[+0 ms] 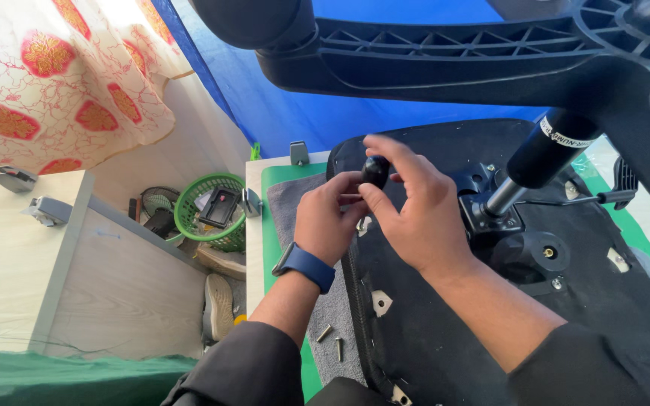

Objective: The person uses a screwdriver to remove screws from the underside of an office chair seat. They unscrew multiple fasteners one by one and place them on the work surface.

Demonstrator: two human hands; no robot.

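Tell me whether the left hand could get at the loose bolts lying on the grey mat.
Probably yes: the bolts lie uncovered on the grey mat just below the left hand, though it is touching a black knob.

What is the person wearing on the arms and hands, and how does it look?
Both hands, left hand and right hand, are bare, with no gloves. Dark sleeves cover both upper forearms. The left wrist carries a blue band, like a watch strap.
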